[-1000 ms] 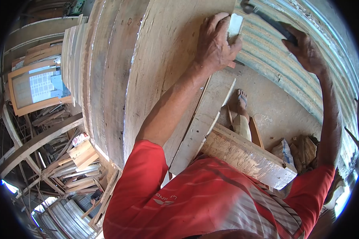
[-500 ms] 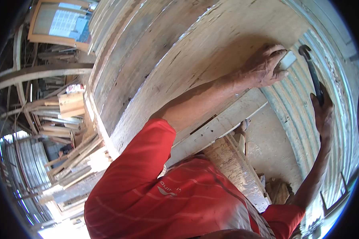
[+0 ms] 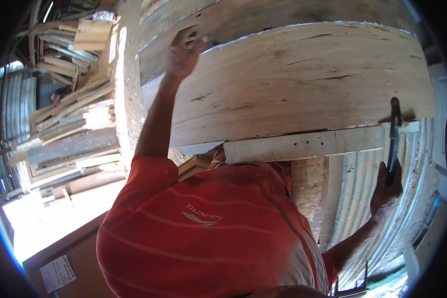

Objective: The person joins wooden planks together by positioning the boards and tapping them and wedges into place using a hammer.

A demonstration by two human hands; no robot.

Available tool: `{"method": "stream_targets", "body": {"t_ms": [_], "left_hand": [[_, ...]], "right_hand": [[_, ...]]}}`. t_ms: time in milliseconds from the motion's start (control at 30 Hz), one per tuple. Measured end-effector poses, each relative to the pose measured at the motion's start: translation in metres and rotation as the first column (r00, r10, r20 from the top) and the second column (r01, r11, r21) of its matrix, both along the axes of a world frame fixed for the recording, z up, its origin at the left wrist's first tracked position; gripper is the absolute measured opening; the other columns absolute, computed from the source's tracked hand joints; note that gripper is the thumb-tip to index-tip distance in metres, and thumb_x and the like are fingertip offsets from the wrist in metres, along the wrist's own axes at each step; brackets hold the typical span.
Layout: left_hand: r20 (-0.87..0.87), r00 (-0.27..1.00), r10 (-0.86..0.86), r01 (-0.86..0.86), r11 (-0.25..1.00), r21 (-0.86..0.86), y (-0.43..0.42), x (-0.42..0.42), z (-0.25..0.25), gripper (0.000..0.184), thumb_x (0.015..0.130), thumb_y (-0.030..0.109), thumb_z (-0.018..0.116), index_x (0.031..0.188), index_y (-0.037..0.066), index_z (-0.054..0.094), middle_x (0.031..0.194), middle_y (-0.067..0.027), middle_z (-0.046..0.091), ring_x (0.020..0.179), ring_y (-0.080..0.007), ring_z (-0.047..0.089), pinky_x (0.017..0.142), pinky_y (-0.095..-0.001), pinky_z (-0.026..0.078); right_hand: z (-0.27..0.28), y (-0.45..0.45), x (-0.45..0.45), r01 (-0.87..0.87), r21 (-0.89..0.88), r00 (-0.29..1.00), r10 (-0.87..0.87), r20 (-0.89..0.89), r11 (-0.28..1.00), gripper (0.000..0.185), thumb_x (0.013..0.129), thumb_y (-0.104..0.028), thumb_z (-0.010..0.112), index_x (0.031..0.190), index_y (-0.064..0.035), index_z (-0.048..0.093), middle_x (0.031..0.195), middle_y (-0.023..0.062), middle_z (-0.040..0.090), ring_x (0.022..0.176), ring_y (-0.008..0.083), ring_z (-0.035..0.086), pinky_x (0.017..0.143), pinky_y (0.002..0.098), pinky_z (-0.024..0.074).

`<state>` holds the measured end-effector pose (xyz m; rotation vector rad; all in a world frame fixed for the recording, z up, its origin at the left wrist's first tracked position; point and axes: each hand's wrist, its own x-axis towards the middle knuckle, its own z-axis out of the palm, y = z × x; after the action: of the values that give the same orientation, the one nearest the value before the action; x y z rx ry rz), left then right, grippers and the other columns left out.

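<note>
My left hand (image 3: 184,55) is raised over the far left part of a wide wooden board (image 3: 293,82). Its fingers are loosely bent and apart, and nothing shows in them. On the right, my right hand (image 3: 386,188) is wrapped round the dark grip of a hammer (image 3: 394,131). The tool points away from me, its black head over the board's right end, beside a dark shadow or mark. A narrow pale plank (image 3: 308,144) with dark holes runs along the board's near edge. Right of the hammer, a short pale wooden piece (image 3: 411,127) sticks out at that edge.
Another darker board (image 3: 263,27) lies beyond the wide one. Stacked timber (image 3: 74,139) fills the left side. A brown panel with a paper label (image 3: 58,274) stands at lower left. Corrugated metal sheet (image 3: 357,191) lies below, at right.
My left hand has moved from the board's right end to the far left, and the pale block is gone from its fingers. My right hand still grips the hammer. The view has turned.
</note>
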<state>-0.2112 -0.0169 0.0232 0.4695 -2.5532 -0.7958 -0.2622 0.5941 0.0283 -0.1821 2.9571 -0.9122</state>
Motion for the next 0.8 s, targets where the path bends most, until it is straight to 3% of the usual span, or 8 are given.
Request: {"method": "stream_targets", "body": {"t_ms": [33, 133, 267, 433, 533, 567, 667, 800], "left_hand": [[-0.001, 0.996, 0.09, -0.09, 0.996, 0.024, -0.027, 0.028, 0.006, 0.051, 0.091, 0.029, 0.074, 0.131, 0.0, 0.063, 0.131, -0.02, 0.063, 0.118, -0.0277, 0.065, 0.095, -0.0388, 0.057], [0.075, 0.92, 0.385, -0.382, 0.923, -0.05, -0.088, 0.115, 0.012, 0.054, 0.09, 0.034, 0.074, 0.131, 0.001, 0.065, 0.13, -0.0234, 0.064, 0.119, -0.0315, 0.065, 0.091, -0.04, 0.057], [0.163, 0.766, 0.622, -0.575, 0.776, -0.258, -0.173, 0.24, -0.035, 0.066, 0.085, 0.043, 0.077, 0.132, -0.001, 0.063, 0.13, -0.0294, 0.062, 0.12, -0.0424, 0.062, 0.102, -0.0471, 0.05], [0.258, 0.568, 0.782, -0.738, 0.622, -0.262, -0.21, 0.315, -0.067, 0.076, 0.088, 0.057, 0.071, 0.136, -0.001, 0.06, 0.137, -0.0257, 0.061, 0.129, -0.0383, 0.057, 0.107, -0.0449, 0.046], [0.357, 0.601, 0.715, -0.743, 0.665, -0.08, -0.238, 0.309, -0.066, 0.083, 0.089, 0.064, 0.066, 0.135, -0.005, 0.059, 0.134, -0.0253, 0.062, 0.127, -0.0341, 0.059, 0.107, -0.0412, 0.046], [0.507, 0.691, 0.515, -0.675, 0.711, 0.198, -0.249, 0.303, -0.051, 0.091, 0.087, 0.071, 0.062, 0.134, -0.007, 0.058, 0.128, -0.0274, 0.065, 0.121, -0.0362, 0.062, 0.104, -0.0451, 0.048], [0.396, 0.848, 0.353, -0.525, 0.453, 0.721, -0.252, 0.287, -0.064, 0.091, 0.089, 0.071, 0.061, 0.136, -0.007, 0.057, 0.129, -0.0231, 0.065, 0.119, -0.032, 0.063, 0.104, -0.0457, 0.049], [0.273, 0.945, 0.182, -0.315, 0.269, 0.91, -0.254, 0.286, -0.082, 0.084, 0.094, 0.065, 0.061, 0.14, -0.006, 0.053, 0.133, -0.0227, 0.063, 0.12, -0.0318, 0.063, 0.106, -0.0451, 0.048]], "right_hand": [[0.011, -0.025, 0.002, -0.038, 0.02, 0.999, 0.038, 0.027, 0.999, 0.043, 0.101, -0.026, 0.067, 0.136, -0.0009, 0.06, 0.108, 0.0198, 0.073, 0.092, 0.0234, 0.07, 0.081, 0.0349, 0.0545], [0.019, -0.096, -0.001, -0.203, 0.024, 0.979, 0.203, -0.012, 0.979, 0.032, 0.094, -0.012, 0.074, 0.123, -0.0031, 0.066, 0.09, 0.0173, 0.07, 0.077, 0.0242, 0.068, 0.072, 0.0372, 0.054], [0.016, -0.186, 0.002, -0.295, 0.014, 0.955, 0.294, 0.036, 0.955, 0.023, 0.094, -0.015, 0.074, 0.113, -0.0034, 0.067, 0.079, 0.013, 0.066, 0.068, 0.0218, 0.062, 0.066, 0.0367, 0.0512], [-0.002, -0.264, -0.003, -0.367, 0.052, 0.93, 0.365, 0.04, 0.929, 0.023, 0.094, -0.021, 0.074, 0.108, -0.0037, 0.068, 0.075, 0.0103, 0.063, 0.066, 0.0189, 0.058, 0.065, 0.0362, 0.0484], [-0.006, -0.306, 0.0, -0.337, 0.11, 0.941, 0.33, 0.075, 0.935, 0.024, 0.094, -0.023, 0.074, 0.107, -0.0038, 0.068, 0.075, 0.0105, 0.063, 0.067, 0.0199, 0.059, 0.065, 0.0368, 0.0486], [-0.008, -0.319, 0.003, -0.311, 0.139, 0.949, 0.299, 0.102, 0.94, 0.025, 0.094, -0.024, 0.074, 0.107, -0.0038, 0.068, 0.075, 0.0107, 0.064, 0.067, 0.0206, 0.059, 0.066, 0.037, 0.0488], [-0.029, -0.343, 0.017, -0.284, 0.152, 0.957, 0.29, -0.023, 0.947, 0.027, 0.093, -0.025, 0.075, 0.109, -0.0039, 0.069, 0.076, 0.0115, 0.065, 0.066, 0.0232, 0.06, 0.065, 0.0372, 0.0489], [-0.039, -0.353, 0.029, -0.249, 0.213, 0.959, 0.271, -0.081, 0.945, 0.035, 0.094, -0.034, 0.074, 0.112, -0.0047, 0.069, 0.08, 0.0138, 0.067, 0.07, 0.0276, 0.061, 0.069, 0.0407, 0.049]]}}
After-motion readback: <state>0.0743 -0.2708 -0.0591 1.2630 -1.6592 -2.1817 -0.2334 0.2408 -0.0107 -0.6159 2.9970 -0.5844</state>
